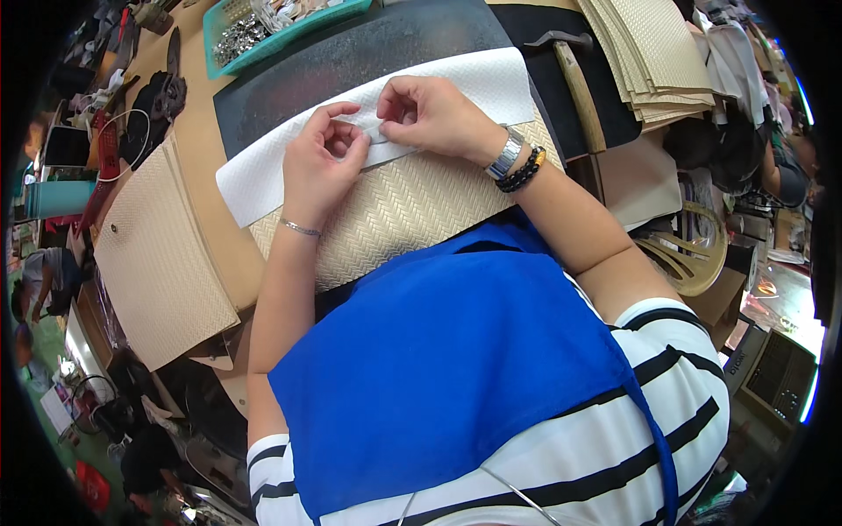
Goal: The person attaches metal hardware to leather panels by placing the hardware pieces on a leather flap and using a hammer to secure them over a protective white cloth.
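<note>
Woven panel (399,210): a beige herringbone piece, laid on the table edge just before the person.
White liner sheet (263,171): spread over the far edge of the woven panel, on a dark mat (351,53).
Left hand (320,167): fingers curled narrow, tips pressed on the liner's edge.
Right hand (434,114): thumb and forefinger pinched shut on the same edge, close beside the left fingers.

Matt beige woven panel (395,210) under a white textured lining sheet (263,171).
</note>
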A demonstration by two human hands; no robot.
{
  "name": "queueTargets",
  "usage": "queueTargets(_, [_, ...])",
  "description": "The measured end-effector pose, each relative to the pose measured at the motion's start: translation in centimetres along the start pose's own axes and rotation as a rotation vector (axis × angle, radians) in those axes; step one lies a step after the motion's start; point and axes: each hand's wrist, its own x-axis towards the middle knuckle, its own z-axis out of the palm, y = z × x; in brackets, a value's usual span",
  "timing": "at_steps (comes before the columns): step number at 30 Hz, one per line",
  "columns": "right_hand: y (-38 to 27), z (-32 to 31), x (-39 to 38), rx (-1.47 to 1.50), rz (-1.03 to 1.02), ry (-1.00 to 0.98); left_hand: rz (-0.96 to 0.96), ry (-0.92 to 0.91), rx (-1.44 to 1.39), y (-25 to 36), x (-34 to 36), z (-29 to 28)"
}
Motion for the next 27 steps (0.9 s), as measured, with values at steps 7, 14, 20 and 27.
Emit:
queueTargets(7, [-0.4,0.5,0.1,-0.07,-0.065,0.023,0.06,0.038,-0.019,-0.5,0.4,0.3])
queueTargets(14, [0.3,0.4,0.4,-0.058,-0.04,0.005,0.084,0.064,0.191,0.8,-0.3,0.7])
queueTargets(20, [-1.4,-3.3,3.1,-0.501,-0.34,0.172,0.216,0.094,0.248,1.3,-0.6,0.3])
queueTargets(27, [2.1,-15.5,13.2,-0.853,-0.114,0.393,0.188,0.077,0.267,1.6,-0.3,0.3])
